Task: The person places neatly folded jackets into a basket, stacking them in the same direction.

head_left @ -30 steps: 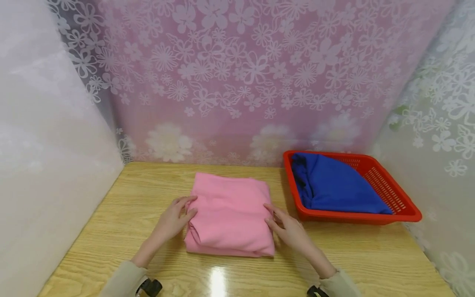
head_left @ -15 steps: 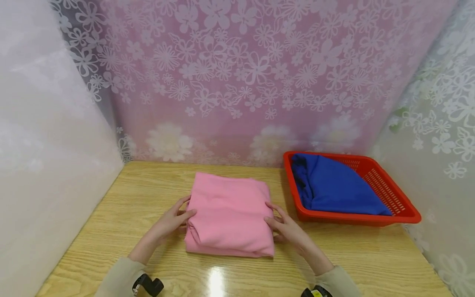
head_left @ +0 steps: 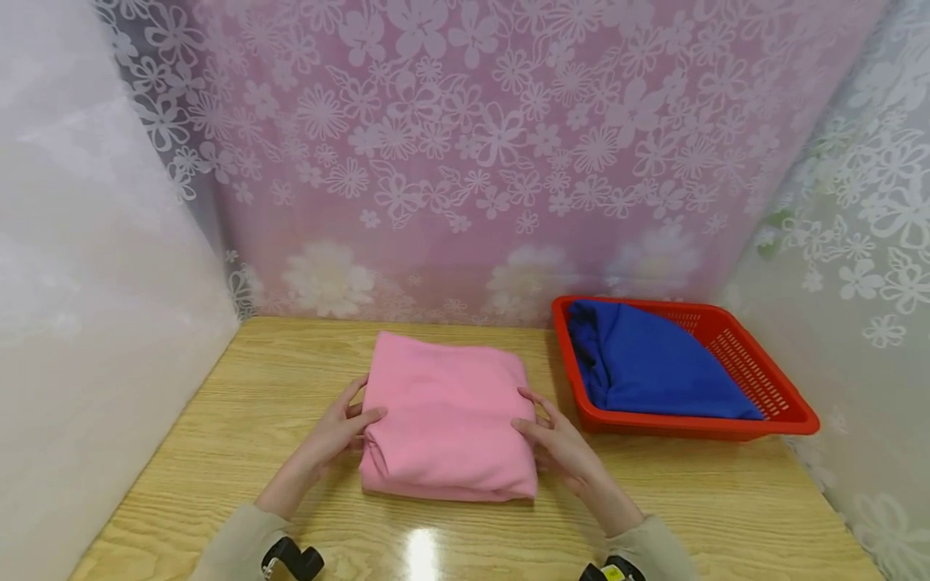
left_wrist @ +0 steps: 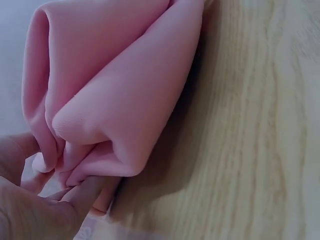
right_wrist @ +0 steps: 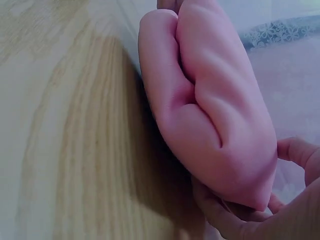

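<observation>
A folded pink garment [head_left: 446,403], several layers thick, is in the middle of the head view, close over the wooden table. My left hand [head_left: 328,436] grips its left side, thumb on top and other fingers tucked at the edge and underneath. On the opposite side my right hand [head_left: 568,452] holds it likewise. The left wrist view shows loose rounded folds of the pink garment [left_wrist: 120,90] above the fingers of my left hand [left_wrist: 40,210]. In the right wrist view, fingers of my right hand [right_wrist: 290,215] reach under the bundle [right_wrist: 220,110], and a dark shadow lies below.
A red plastic basket [head_left: 697,426] with slotted walls stands at the back right of the wooden table [head_left: 218,476]. Folded blue cloth [head_left: 661,363] lies inside it. Floral curtains [head_left: 465,161] close off the back and right, and a whitish sheet [head_left: 94,323] the left.
Both hands have slid their fingers from the top edges to under the sides of the pink garment. The bundle has risen very slightly. The basket has stayed put.
</observation>
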The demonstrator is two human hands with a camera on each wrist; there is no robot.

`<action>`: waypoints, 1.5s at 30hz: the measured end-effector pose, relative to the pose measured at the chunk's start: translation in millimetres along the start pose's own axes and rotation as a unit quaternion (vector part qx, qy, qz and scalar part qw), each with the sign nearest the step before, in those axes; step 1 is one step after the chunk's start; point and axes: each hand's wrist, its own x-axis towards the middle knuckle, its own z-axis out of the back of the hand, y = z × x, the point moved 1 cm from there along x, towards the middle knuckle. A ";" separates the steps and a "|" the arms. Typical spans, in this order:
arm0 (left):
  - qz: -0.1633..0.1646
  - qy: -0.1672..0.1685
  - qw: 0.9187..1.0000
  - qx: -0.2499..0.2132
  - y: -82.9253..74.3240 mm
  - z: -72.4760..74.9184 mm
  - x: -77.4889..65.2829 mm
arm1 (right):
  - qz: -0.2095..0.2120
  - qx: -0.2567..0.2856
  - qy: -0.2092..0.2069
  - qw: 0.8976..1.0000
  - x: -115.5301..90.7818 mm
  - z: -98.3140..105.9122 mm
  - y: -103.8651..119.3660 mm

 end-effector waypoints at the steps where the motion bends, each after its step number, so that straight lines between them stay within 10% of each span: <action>1: -0.003 -0.002 1.000 -0.002 -2.1 -0.2 -1.0 | 0.001 0.004 -0.002 1.000 -1.5 -0.7 2.7; 25: -0.083 0.019 0.996 -0.012 -67.5 -26.6 -5.8 | 0.062 -0.076 -0.049 0.994 -34.7 21.4 70.0; 37: -0.105 0.053 0.992 -0.044 -116.2 -89.5 26.0 | 0.098 -0.113 -0.105 0.983 -61.4 79.9 112.7; 45: -0.135 0.090 0.983 -0.083 -137.3 -153.8 59.8 | 0.106 -0.014 -0.148 0.983 -77.6 138.2 136.4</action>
